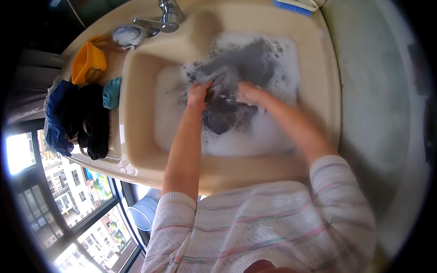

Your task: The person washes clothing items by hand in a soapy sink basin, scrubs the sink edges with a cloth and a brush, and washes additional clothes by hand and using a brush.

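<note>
A wet grey cloth (224,81) is stretched between my two hands over the soapy water in the beige sink (141,109). My left hand (198,93) grips its left side, fingers closed round the fabric. On the right side of the cloth, my right hand (249,93) is closed on it too, with its fingertips partly hidden by fabric and suds. Dark grey fabric lies in the water below and between the hands. White foam (273,132) surrounds it.
Left of the basin lie dark clothes (98,120), a teal cloth (111,93) and a yellow container (89,63). A light bundled cloth (129,35) sits beside the chrome faucet (169,17). A blue-bristled brush (295,6) rests on the far rim. A blue bucket (143,214) stands below.
</note>
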`<state>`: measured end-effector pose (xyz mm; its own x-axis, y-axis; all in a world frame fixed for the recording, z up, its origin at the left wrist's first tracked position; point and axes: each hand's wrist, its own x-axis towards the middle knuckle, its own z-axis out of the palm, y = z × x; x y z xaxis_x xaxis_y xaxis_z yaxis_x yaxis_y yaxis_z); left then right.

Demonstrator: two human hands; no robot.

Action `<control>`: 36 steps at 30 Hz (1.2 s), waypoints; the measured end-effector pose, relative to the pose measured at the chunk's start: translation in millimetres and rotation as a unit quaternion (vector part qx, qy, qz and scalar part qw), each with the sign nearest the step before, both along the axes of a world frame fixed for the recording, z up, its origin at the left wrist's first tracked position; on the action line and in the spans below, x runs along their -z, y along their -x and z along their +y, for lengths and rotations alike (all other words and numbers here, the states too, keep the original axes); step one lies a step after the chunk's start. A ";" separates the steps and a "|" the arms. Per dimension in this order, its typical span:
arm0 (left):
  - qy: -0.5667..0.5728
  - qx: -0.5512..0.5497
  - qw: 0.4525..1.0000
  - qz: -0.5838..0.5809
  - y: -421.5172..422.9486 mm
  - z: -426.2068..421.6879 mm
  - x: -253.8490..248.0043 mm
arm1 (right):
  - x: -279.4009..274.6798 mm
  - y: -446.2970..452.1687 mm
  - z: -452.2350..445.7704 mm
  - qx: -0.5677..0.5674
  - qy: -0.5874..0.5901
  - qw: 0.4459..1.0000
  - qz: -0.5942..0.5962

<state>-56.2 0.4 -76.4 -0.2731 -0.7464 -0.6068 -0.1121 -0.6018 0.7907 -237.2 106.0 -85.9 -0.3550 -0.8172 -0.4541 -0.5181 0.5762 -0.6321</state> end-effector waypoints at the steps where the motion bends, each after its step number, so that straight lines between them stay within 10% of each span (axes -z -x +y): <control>1: -0.035 0.003 0.998 0.058 -0.9 -1.0 -11.3 | -13.6 5.9 2.3 -0.024 0.013 1.000 -0.014; 7: -0.275 0.042 0.891 0.358 -1.3 -12.7 -4.4 | -29.9 -2.7 -8.9 0.149 0.197 0.966 -0.076; 10: -0.229 0.076 0.897 0.371 14.5 3.4 -19.2 | -72.7 -80.2 -8.2 -0.076 0.316 0.944 0.055; 11: -0.100 -0.020 0.924 0.370 6.2 -12.2 59.2 | -83.2 -100.6 -3.4 -0.095 0.388 0.917 0.005; 13: 0.186 0.177 0.963 0.077 5.4 -19.3 46.0 | -82.1 -109.0 -5.2 -0.056 0.378 0.924 0.021; 16: -0.010 -0.003 0.994 0.107 13.6 -12.2 -22.3 | -63.7 -65.6 -23.8 0.105 0.236 0.965 0.053; 19: 0.121 0.078 0.988 0.061 1.4 -27.6 -73.6 | -58.7 -6.3 -12.6 0.338 0.202 0.881 -0.262; 23: 0.150 0.103 0.970 -0.161 0.7 -12.8 -76.1 | -81.3 -8.0 -6.8 0.144 0.202 0.961 -0.120; 26: -0.199 0.147 0.953 0.174 16.9 11.3 -72.2 | -109.6 -56.7 -4.0 -0.127 0.179 0.974 0.055; 29: -0.260 0.076 0.938 0.216 14.6 13.5 -70.3 | -120.4 -69.9 10.1 -0.233 0.167 0.954 -0.085; 32: -0.199 0.067 0.948 0.238 5.7 4.1 -74.9 | -100.6 -24.2 15.4 0.079 0.014 0.846 -0.527; 36: -0.210 0.199 0.867 0.405 12.5 15.4 -100.3 | -39.3 -16.8 8.7 0.181 0.074 0.692 -0.695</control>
